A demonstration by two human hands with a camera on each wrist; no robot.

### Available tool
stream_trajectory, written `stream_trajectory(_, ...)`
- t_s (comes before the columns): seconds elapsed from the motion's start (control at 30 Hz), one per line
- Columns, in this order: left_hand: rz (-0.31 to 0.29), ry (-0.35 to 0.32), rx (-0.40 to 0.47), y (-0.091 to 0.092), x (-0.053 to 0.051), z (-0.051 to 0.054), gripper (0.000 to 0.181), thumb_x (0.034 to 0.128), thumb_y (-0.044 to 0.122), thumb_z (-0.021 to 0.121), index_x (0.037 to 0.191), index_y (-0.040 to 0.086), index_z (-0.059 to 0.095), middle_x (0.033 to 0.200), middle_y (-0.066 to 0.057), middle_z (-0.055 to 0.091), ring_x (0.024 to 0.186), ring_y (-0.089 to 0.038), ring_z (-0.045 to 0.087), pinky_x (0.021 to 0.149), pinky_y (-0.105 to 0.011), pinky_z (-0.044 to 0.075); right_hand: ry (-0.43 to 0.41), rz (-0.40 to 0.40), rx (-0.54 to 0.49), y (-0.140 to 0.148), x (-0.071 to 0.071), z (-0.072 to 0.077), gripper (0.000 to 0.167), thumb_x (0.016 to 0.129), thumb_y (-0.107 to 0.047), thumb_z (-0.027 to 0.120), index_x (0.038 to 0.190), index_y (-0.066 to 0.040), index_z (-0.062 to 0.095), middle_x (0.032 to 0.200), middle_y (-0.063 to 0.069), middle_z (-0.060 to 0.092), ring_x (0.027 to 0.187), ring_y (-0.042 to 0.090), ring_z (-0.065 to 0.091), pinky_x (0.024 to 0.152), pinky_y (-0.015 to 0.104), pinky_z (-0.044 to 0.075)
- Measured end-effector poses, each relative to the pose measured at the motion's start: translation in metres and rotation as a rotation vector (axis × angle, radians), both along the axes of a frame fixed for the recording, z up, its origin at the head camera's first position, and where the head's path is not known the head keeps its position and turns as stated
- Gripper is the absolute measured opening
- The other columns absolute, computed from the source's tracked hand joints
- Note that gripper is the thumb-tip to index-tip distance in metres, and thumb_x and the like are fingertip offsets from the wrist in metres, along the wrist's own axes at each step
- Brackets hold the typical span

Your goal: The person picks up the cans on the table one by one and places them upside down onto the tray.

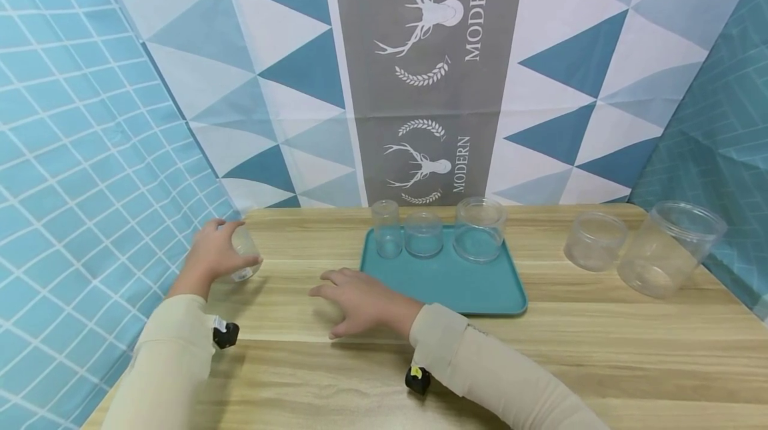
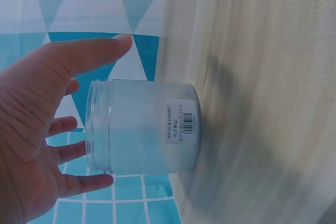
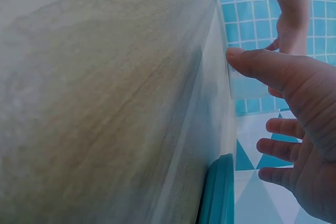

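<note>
A clear plastic jar [image 2: 144,127] with a white barcode label [image 2: 181,121] stands on the table at the far left. My left hand [image 1: 217,251] is around its upper part with thumb and fingers spread. In the left wrist view the thumb is apart from the jar, and the fingertips reach to its rim or behind it; whether they touch cannot be told. My right hand [image 1: 363,303] hovers over the table just left of the teal tray [image 1: 444,290], fingers spread, holding nothing. In the right wrist view that hand [image 3: 299,124] has its thumb and fingers apart.
Along the tray's back stand a narrow clear jar [image 1: 387,230], a short clear jar [image 1: 424,235] and a wider clear jar [image 1: 479,230]. To the right are a low clear jar [image 1: 595,242] and a large clear jar [image 1: 669,250]. Patterned cloth [image 1: 300,83] hangs behind the table.
</note>
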State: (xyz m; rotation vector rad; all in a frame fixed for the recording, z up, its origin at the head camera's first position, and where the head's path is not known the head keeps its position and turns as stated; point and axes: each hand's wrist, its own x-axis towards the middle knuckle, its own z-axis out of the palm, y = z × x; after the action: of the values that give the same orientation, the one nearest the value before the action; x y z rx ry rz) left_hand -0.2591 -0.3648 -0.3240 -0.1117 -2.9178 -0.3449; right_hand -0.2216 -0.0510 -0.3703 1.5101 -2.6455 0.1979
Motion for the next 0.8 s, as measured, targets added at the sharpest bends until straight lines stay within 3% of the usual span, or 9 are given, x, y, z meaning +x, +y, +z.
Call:
stream_trajectory(0.17, 0.015, -0.092, -0.009, 0.001, -0.008, 0.006, 0.093, 0.0750, 0.043, 0.078, 0.144, -0.005, 0.036, 0.141, -0.046, 0.019, 0.122, -0.070, 0.022, 0.089, -0.077, 0.033, -0.020, -0.015, 0.012, -0.004, -0.002, 0.002, 0.078, 0.078, -0.049, 0.078, 0.144, -0.023, 0.047, 0.149, 0.008, 0.041, 0.133, 0.023, 0.042, 0.110, 0.036, 0.035)
stream_trajectory(0.37, 0.045, -0.138, -0.004, 0.002, -0.016, 0.009, 0.092, 0.0780, 0.043, 0.076, 0.145, -0.005, 0.035, 0.145, -0.046, 0.011, 0.125, -0.070, 0.014, 0.092, -0.078, 0.030, -0.024, -0.025, 0.021, -0.007, -0.004, 0.002, 0.077, 0.078, -0.048, 0.078, 0.144, -0.024, 0.047, 0.149, 0.008, 0.040, 0.133, 0.023, 0.042, 0.108, 0.036, 0.036)
stream_trajectory(0.63, 0.079, -0.191, -0.022, 0.003, -0.028, 0.012, 0.088, 0.0846, 0.050, 0.066, 0.146, -0.004, 0.033, 0.145, -0.046, 0.010, 0.124, -0.071, 0.016, 0.092, -0.077, 0.030, -0.026, -0.024, 0.032, -0.008, -0.006, 0.002, 0.074, 0.079, -0.046, 0.078, 0.143, -0.023, 0.048, 0.148, 0.008, 0.041, 0.133, 0.023, 0.042, 0.108, 0.035, 0.036)
stream_trajectory(0.8, 0.086, -0.261, -0.037, 0.003, -0.033, 0.014, 0.086, 0.0837, 0.043, 0.066, 0.147, -0.004, 0.031, 0.143, -0.047, 0.015, 0.123, -0.071, 0.017, 0.092, -0.076, 0.031, -0.030, -0.036, 0.042, -0.009, -0.007, 0.003, 0.076, 0.078, -0.047, 0.078, 0.144, -0.023, 0.047, 0.149, 0.008, 0.040, 0.133, 0.024, 0.042, 0.108, 0.035, 0.036)
